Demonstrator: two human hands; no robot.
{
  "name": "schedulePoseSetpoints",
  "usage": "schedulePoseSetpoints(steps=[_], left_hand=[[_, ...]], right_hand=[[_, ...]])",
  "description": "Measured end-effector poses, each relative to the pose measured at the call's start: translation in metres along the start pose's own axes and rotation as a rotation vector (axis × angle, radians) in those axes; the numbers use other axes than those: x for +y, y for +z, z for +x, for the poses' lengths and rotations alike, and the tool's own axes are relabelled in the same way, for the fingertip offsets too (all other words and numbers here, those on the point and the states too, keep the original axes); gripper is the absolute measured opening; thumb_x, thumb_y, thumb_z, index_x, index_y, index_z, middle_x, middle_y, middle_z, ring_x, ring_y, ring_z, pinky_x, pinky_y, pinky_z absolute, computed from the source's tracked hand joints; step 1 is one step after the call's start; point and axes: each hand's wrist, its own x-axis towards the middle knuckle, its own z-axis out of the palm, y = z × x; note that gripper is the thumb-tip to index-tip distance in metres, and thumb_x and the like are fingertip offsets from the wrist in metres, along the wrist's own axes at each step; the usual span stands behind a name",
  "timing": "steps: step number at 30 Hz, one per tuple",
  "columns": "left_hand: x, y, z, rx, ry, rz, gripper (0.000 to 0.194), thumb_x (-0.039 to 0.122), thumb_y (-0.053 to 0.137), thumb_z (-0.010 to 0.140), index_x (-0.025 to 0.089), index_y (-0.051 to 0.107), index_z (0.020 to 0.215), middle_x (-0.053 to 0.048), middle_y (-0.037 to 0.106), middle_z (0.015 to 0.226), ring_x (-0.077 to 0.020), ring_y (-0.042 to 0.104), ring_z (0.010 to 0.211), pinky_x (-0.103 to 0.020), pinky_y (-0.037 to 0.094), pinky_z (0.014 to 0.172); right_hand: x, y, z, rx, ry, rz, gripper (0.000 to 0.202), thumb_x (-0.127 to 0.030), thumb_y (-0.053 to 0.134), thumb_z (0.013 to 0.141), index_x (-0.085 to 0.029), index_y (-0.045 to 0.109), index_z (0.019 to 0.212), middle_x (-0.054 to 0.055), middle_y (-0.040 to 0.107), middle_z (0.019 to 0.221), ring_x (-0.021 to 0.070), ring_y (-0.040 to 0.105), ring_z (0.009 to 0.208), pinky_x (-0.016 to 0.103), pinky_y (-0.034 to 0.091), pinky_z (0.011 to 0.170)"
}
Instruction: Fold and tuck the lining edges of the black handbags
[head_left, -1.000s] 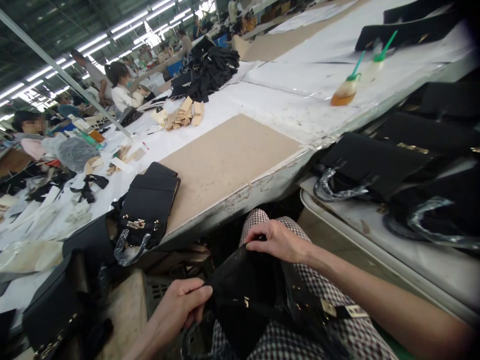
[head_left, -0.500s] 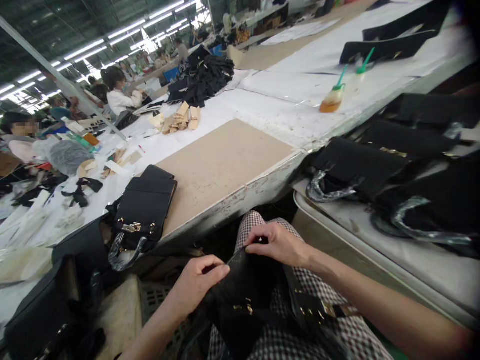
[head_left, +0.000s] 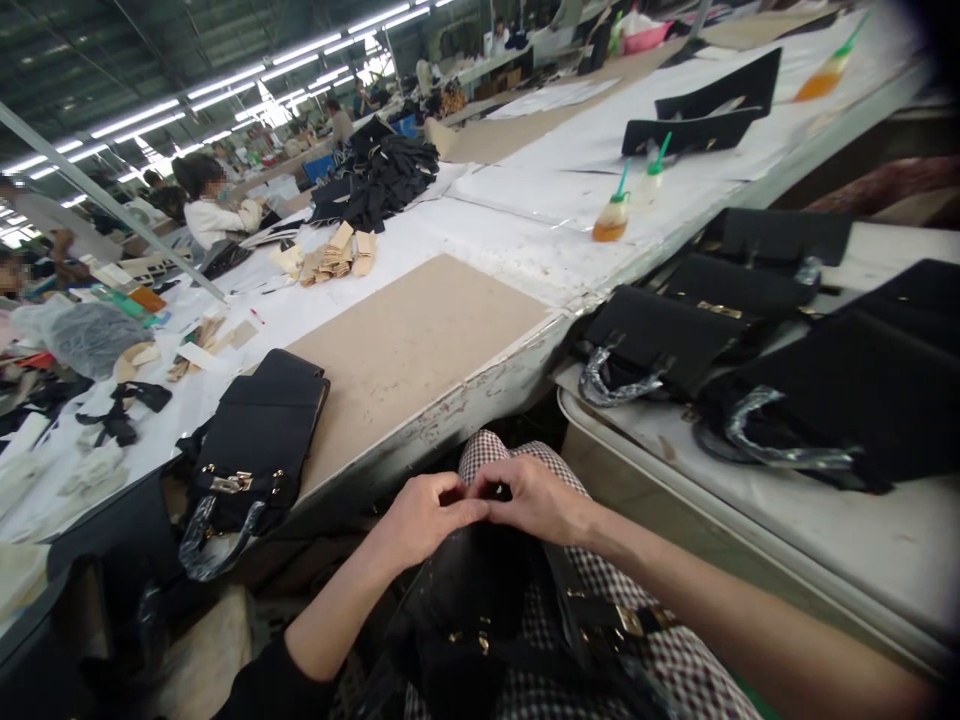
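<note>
A black handbag [head_left: 472,590] with gold-coloured metal fittings rests across my lap, over checked cloth. My left hand [head_left: 427,515] pinches the bag's upper edge between thumb and fingers. Right beside it, my right hand [head_left: 529,498] grips the same edge, and the two hands' fingertips meet or nearly meet. The fingers cover the bit of edge they hold. To the left, another black handbag [head_left: 259,430] lies on the table's near edge, its wrapped handle [head_left: 217,560] hanging over.
A brown board [head_left: 420,330] lies on the white table before me. Glue bottles [head_left: 611,218] stand farther back. Several black bags [head_left: 667,335] lie on a pale surface at my right. Paper pieces [head_left: 337,255] and a black heap [head_left: 390,180] are beyond. A person [head_left: 214,210] sits across the table.
My hands have come together along the bag's edge, where they were a little apart before. The view has turned slightly to the right.
</note>
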Motion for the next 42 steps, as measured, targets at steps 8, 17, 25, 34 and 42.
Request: schedulePoseSetpoints(steps=[8, 17, 25, 34, 42], left_hand=[[0.002, -0.002, 0.000, 0.033, 0.028, 0.200, 0.014, 0.028, 0.061, 0.083, 0.016, 0.066, 0.078, 0.004, 0.056, 0.067, -0.0127, 0.047, 0.064, -0.024, 0.030, 0.059], [-0.007, 0.011, 0.026, -0.058, 0.030, 0.179, 0.018, 0.032, 0.068, 0.076, 0.018, 0.063, 0.086, 0.004, 0.062, 0.075, -0.0154, 0.054, 0.071, -0.022, 0.035, 0.060], [0.012, -0.017, 0.017, -0.243, 0.039, 0.237, 0.020, 0.029, 0.068, 0.075, 0.014, 0.069, 0.089, 0.000, 0.068, 0.080, -0.0204, 0.061, 0.078, -0.023, 0.041, 0.063], [0.045, -0.043, 0.003, -0.577, 0.239, 0.461, 0.012, 0.027, 0.070, 0.077, 0.016, 0.069, 0.075, 0.002, 0.063, 0.083, -0.0170, 0.059, 0.079, -0.022, 0.041, 0.071], [0.041, -0.004, 0.036, -0.542, 0.044, 0.002, 0.054, 0.029, 0.077, 0.075, 0.025, 0.063, 0.127, -0.002, 0.068, 0.120, -0.0219, 0.062, 0.111, -0.026, 0.045, 0.095]], right_hand=[[-0.006, -0.014, -0.012, 0.033, -0.062, -0.096, 0.040, -0.007, 0.063, 0.077, -0.020, 0.053, 0.114, 0.006, 0.060, 0.117, 0.0225, 0.057, 0.111, 0.037, 0.046, 0.098], [-0.045, 0.031, -0.104, 0.295, 0.358, -0.227, 0.086, -0.031, 0.071, 0.079, -0.022, 0.025, 0.151, 0.012, 0.029, 0.153, 0.0312, 0.031, 0.141, 0.049, 0.031, 0.118], [-0.049, -0.031, -0.137, 0.222, 0.368, 0.043, 0.064, -0.047, 0.059, 0.091, -0.028, 0.033, 0.147, 0.003, 0.058, 0.106, 0.0232, 0.059, 0.092, 0.039, 0.048, 0.086], [-0.031, -0.072, -0.151, -0.103, 0.337, 0.513, 0.043, -0.046, 0.066, 0.085, -0.019, 0.064, 0.119, 0.005, 0.063, 0.112, 0.0288, 0.058, 0.108, 0.037, 0.046, 0.094], [0.012, -0.063, -0.146, 0.032, 0.404, 0.638, 0.045, -0.044, 0.065, 0.087, -0.016, 0.066, 0.123, 0.007, 0.069, 0.113, 0.0287, 0.063, 0.105, 0.039, 0.050, 0.094]])
